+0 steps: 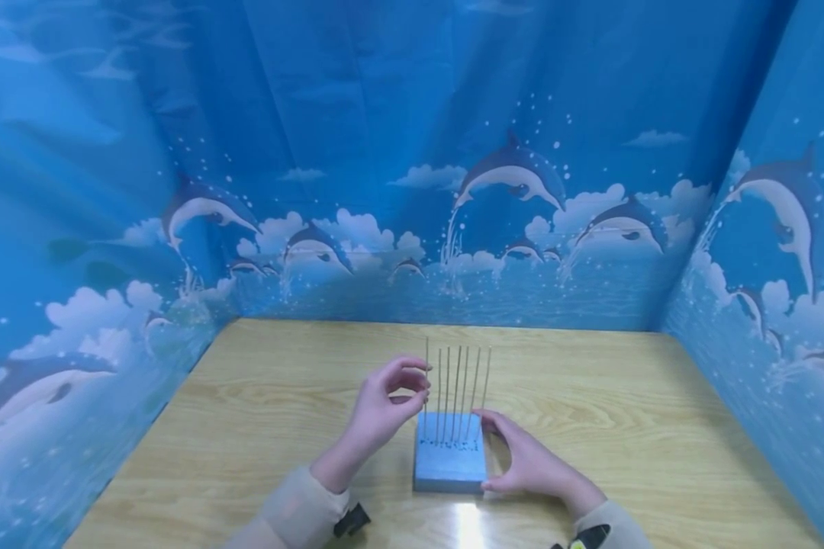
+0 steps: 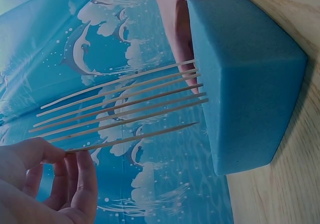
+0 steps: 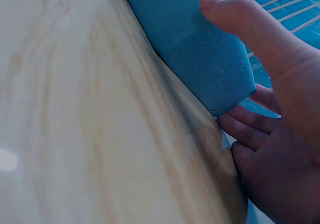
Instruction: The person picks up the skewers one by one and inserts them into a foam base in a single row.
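My left hand (image 1: 384,400) pinches a thin wooden skewer (image 2: 145,136) near its upper end, between thumb and fingertips. The skewer's pointed tip is just apart from a blue foam block (image 1: 449,467), as the left wrist view shows. Several other skewers (image 1: 458,389) stand in a row in the block's top, leaning slightly different ways. At the block's right side, my right hand (image 1: 532,461) holds it, thumb on the front and fingers round toward the back. The right wrist view shows the thumb pressing the foam (image 3: 195,48); some fingertips are hidden behind it.
A wood-grain table (image 1: 261,404) lies under the block. Blue curtains with printed dolphins (image 1: 511,179) hang at the back and both sides. Dark holes or specks (image 1: 463,447) dot the block's top around the skewers. Both wrists wear dark straps (image 1: 352,520).
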Tool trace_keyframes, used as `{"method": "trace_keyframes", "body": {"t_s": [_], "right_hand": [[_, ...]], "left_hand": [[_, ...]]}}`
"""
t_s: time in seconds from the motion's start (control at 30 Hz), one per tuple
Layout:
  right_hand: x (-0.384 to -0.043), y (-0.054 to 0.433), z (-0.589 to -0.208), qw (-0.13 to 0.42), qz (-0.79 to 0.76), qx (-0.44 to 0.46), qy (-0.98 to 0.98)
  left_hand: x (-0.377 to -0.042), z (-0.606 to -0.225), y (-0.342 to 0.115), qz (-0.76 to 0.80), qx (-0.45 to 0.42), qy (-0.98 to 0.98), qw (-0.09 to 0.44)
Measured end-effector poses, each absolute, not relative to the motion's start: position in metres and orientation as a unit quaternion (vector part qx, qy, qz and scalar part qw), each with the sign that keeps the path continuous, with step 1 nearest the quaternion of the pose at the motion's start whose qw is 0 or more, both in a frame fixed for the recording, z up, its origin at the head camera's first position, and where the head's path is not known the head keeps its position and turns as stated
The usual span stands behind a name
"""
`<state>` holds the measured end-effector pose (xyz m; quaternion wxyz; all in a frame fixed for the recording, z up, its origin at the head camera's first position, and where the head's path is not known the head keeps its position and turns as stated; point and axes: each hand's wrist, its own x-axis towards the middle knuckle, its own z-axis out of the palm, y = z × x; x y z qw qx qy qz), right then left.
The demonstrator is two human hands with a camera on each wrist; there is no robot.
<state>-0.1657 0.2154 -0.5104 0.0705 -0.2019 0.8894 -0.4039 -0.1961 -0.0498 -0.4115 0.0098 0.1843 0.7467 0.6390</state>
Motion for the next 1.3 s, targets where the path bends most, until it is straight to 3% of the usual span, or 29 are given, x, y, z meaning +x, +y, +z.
{"method": "trace_keyframes", "body": {"t_s": [1.3], "right_hand": [[-0.165,0.215,-0.510,0.065,-0.401,-0.204,0.891]], "left_hand": [[-0.195,-0.424,-0.049,0.634,0.190,0.750,0.017]]}}
